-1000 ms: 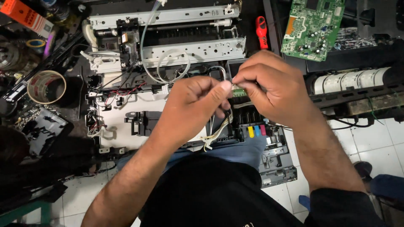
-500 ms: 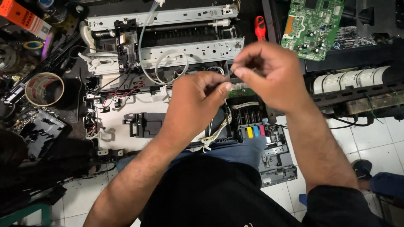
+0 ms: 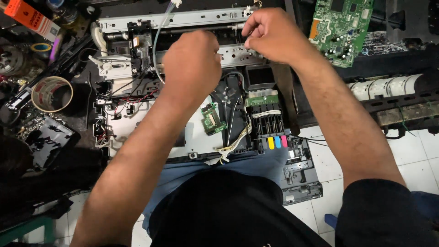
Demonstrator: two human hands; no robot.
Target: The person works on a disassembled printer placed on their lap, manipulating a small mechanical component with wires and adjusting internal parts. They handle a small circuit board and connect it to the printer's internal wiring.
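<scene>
Two hands work over an opened printer chassis [image 3: 192, 137], covers already off, wiring and rails bare; reassembly looks far off. Left hand [image 3: 192, 61] curled loosely, grip hidden, cannot tell. Right hand [image 3: 274, 34] pinches narrowly at the metal rail [image 3: 228, 55] between them. Below both: ink cartridge block [image 3: 272, 128], then small green board [image 3: 211, 119].
</scene>
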